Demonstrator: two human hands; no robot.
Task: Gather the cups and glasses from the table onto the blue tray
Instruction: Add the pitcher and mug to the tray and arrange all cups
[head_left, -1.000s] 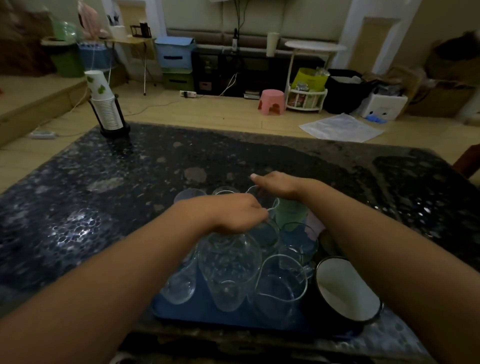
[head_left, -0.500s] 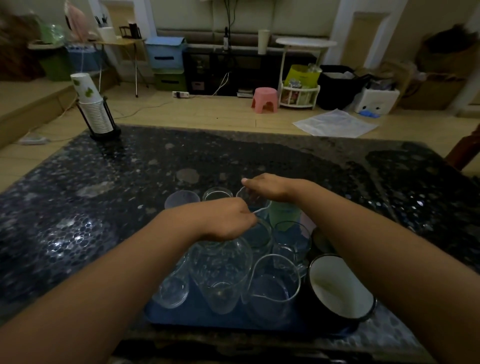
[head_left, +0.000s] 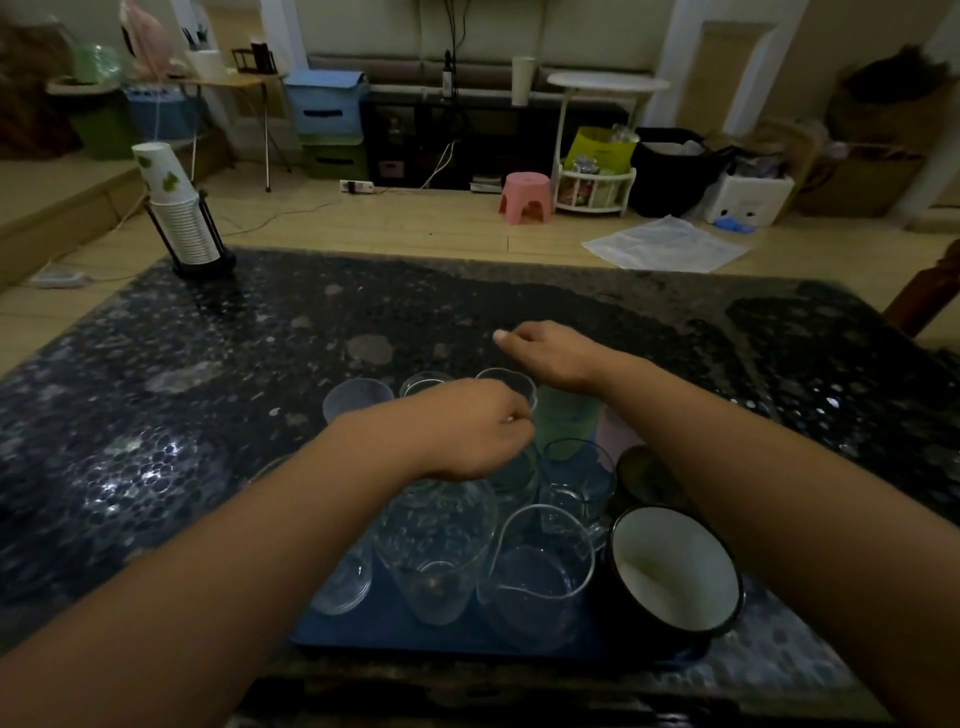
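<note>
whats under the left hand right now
Below the left hand stands a tall clear glass on the blue tray, with more clear glasses around it. The hand covers that glass's far rim and whatever its curled fingers may pinch.

nothing readable anywhere tbh, the paper cups (head_left: 174, 200) only have a green leaf print, no words or numbers

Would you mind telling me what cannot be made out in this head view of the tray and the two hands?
- Left hand: its fingertips curl under, so a grip cannot be confirmed.
- Right hand: fingers curled; whether they pinch anything is too small to tell.
- Blue tray: far edge hidden by glasses and forearms.
- Green cup: partly covered by the right wrist.
- Dark mug: half hidden by the right forearm.
</note>
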